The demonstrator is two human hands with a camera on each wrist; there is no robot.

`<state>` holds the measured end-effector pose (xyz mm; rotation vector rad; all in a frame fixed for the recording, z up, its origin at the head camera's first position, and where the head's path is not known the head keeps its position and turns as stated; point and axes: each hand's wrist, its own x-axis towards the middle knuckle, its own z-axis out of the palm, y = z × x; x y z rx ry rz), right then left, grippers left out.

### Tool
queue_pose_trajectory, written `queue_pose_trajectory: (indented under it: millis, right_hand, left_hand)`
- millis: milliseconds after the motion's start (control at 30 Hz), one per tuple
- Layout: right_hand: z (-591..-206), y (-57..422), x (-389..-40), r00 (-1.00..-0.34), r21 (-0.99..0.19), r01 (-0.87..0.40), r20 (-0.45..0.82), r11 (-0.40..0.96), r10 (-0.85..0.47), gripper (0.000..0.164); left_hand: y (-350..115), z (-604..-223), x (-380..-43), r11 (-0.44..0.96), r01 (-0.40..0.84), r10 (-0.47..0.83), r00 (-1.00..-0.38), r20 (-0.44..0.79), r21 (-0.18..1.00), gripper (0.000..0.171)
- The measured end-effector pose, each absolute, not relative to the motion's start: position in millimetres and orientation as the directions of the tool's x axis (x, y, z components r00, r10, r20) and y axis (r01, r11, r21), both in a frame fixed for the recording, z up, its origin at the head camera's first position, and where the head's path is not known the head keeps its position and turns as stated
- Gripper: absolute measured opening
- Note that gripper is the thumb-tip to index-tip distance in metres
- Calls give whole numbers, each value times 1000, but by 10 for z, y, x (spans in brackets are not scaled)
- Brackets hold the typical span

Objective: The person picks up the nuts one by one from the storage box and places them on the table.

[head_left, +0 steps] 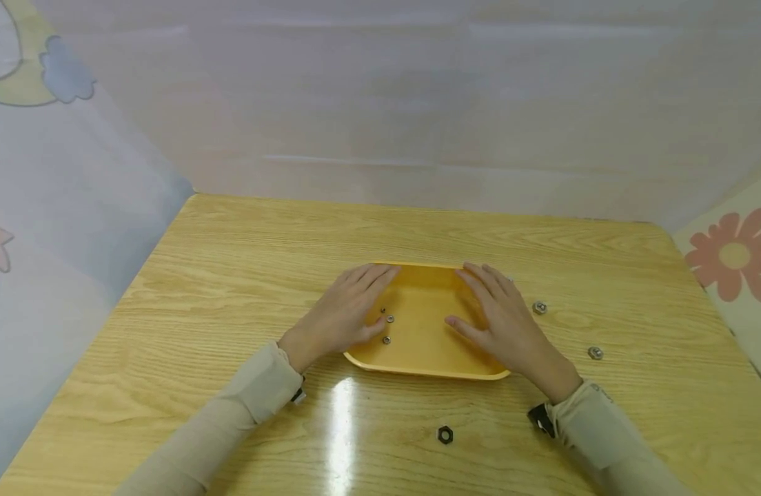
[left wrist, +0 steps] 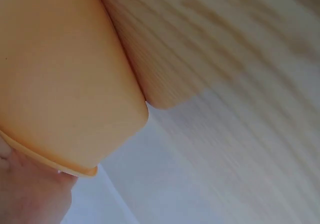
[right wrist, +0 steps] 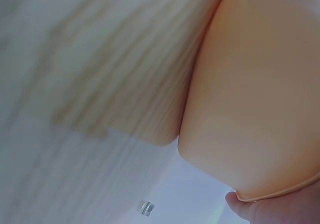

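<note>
A yellow plastic tray [head_left: 427, 375] stands on the wooden table, with three small metal nuts [head_left: 387, 340] near the left side of its floor. My left hand [head_left: 343, 317] rests over the tray's left rim, fingers stretched toward the far edge and thumb over the inside. On the opposite rim lies my right hand [head_left: 511, 324], its fingers fairly straight and its thumb also over the inside. In both wrist views the tray's outer wall [left wrist: 65, 74] fills much of the picture, and part of each hand shows at the rim.
A dark hex nut [head_left: 445, 435] lies in front of the tray. To its right are two silvery nut-like pieces [head_left: 540, 308], and a metal piece [right wrist: 147, 208] shows in the right wrist view. Printed wall sheets border the wooden table [head_left: 231, 275].
</note>
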<state>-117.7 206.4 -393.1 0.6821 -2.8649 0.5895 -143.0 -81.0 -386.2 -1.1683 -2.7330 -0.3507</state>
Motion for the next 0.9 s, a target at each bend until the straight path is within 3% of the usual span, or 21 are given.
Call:
queue_pose_trajectory:
  millis: [200, 467, 700, 900]
  right_hand:
    - [-3946, 2060, -1169, -879, -325, -474, 232, 818, -417, 78]
    - [-3936, 2055, -1167, -874, -306, -484, 214, 820, -437, 75]
    - [-3923, 2073, -1168, -876, -315, -481, 199, 818, -438, 75]
    - [-3925, 2081, -1173, -868, -317, -495, 210, 809, -449, 75]
  left_hand:
    - [-800, -3844, -1426, 655, 720, 710, -690, 140, 229, 70]
    - [-744, -3824, -1467, 702, 673, 684, -729, 45, 234, 59]
    - [-672, -3834, -1515, 686, 668, 670, -734, 110, 287, 39]
    - [-620, -3867, -1498, 723, 668, 648, -744, 164, 178, 30]
